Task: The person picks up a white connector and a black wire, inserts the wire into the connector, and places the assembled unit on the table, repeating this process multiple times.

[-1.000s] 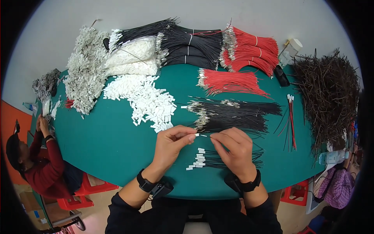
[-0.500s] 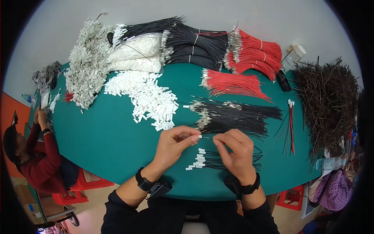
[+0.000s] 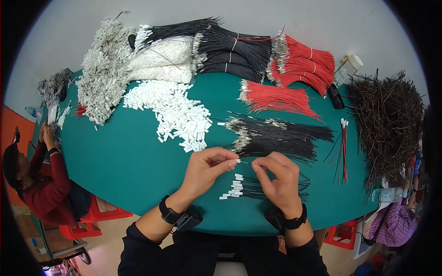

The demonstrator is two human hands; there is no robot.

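Thumb and fingers of my left hand pinch a small white connector housing. Facing it, my right hand is closed on a thin wire, whose tip points left at the housing; whether the tip is inside it is too small to tell. Just below lie several black wires with white housings on their left ends, running partly under my right hand. Beyond my hands is a pile of loose black wires with metal terminals. A heap of loose white housings sits to the far left of it.
Bundled black wires, red wires and a bag of white housings line the back of the green table. Dark wires pile up at right, beside a bottle. A person works at left, another at right.
My hands keep nearly the same pose, both pinches held. The wire's tip looks slightly closer to the white housing. The whole view has shifted a little.
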